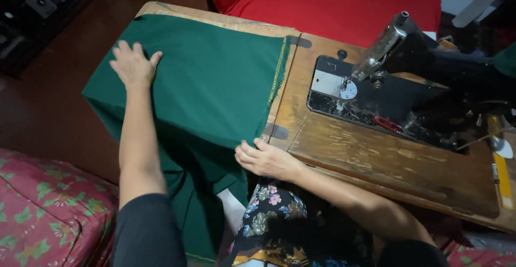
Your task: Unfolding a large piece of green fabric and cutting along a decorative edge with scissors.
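Note:
A dark green cloth [215, 79] lies spread over the left leaf of a wooden sewing table [376, 154] and hangs down over its front and left edges. My left hand [133, 64] rests flat on the cloth near its far left corner, fingers apart. At the table's front edge my right hand [264, 158] pinches the cloth's near edge. A black sewing machine [430, 89] with a silver needle plate stands on the right half of the table.
Red fabric [333, 1] lies behind the table. A yellow measuring tape [502, 175] runs along the table's right end. A red flowered cushion [48, 213] sits at lower left on the dark floor. My flowered garment [269, 218] shows below.

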